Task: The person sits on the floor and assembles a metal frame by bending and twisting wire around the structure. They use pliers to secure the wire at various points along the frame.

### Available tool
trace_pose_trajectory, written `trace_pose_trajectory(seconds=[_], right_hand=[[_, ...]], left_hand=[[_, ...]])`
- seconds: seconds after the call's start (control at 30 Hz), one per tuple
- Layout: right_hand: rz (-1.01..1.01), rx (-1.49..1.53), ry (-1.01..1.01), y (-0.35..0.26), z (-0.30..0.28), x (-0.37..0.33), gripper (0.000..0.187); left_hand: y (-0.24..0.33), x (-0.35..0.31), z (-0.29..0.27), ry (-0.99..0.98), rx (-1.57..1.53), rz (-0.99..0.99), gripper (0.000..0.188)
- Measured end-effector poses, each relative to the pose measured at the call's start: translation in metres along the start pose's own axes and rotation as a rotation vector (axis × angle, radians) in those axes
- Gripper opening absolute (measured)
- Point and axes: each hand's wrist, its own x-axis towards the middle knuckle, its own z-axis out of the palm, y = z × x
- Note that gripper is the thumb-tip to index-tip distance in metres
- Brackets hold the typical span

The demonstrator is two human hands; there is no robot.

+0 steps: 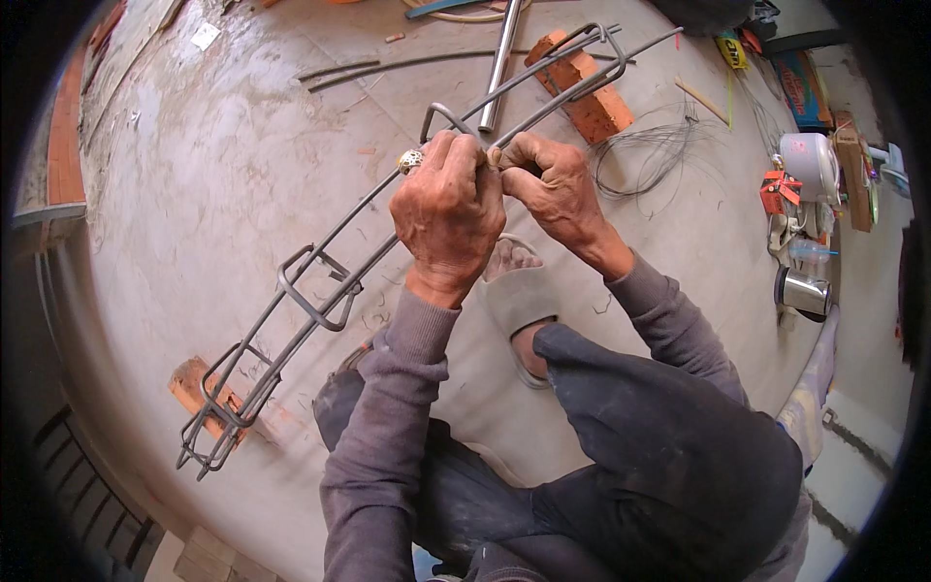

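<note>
Head view. Steel rebar cage point(308, 308) runs diagonally above the floor point(223, 175), lower-left to upper-right, an orange brick point(191, 376) under one end, another brick point(599, 109) under the far end. Left hand point(446, 209), ringed, at the cage's upper part, fingers bent inward; right hand point(558, 189) just beside, thumb and forefinger drawn together. Fingertips partly hidden; cannot tell what either grasps. Metal tube point(500, 73) beyond the hands; loose thin wire point(659, 145) right of them.
</note>
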Motion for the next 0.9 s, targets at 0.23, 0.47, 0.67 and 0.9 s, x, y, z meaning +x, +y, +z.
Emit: trace_pose_trajectory(seconds=[0.23, 0.47, 0.67, 0.9], right_hand=[[-0.075, -0.104, -0.095, -0.016, -0.028, 0.002, 0.016], [0.157, 0.21, -0.117, -0.023, -0.033, 0.016, 0.02], [0.401, 0.539, -0.231, -0.045, -0.042, 0.019, 0.019], [0.541, 0.657, -0.222, -0.061, -0.053, -0.001, 0.021]], left_hand=[[-0.005, -0.001, -0.002, 0.012, 0.041, 0.04, 0.023], [-0.008, -0.003, -0.009, -0.049, 0.075, 0.13, 0.023], [-0.01, -0.009, -0.001, 0.063, 0.178, 0.138, 0.024], [-0.012, -0.016, 0.009, 0.149, 0.237, 0.25, 0.025]])
